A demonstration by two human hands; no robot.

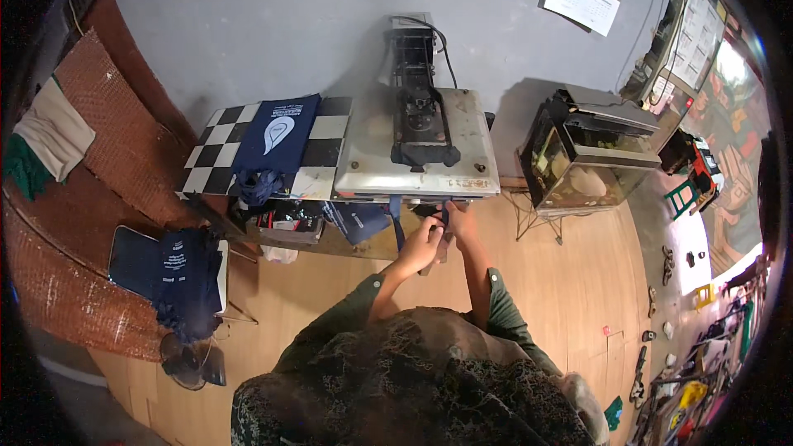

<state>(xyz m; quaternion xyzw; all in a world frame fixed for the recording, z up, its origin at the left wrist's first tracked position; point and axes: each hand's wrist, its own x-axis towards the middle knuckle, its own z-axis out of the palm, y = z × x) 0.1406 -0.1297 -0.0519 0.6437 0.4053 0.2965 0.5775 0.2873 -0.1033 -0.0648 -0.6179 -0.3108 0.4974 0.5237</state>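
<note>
From afar I see a dark strap (446, 213) just off the front edge of the desk (332, 130), its length running toward the wearer. The right hand (463, 221), nearer, seems clamped on it; the left hand's (423, 243) grip, just beside, I cannot tell.

Right-side glare, bent edges, dark corners
</note>
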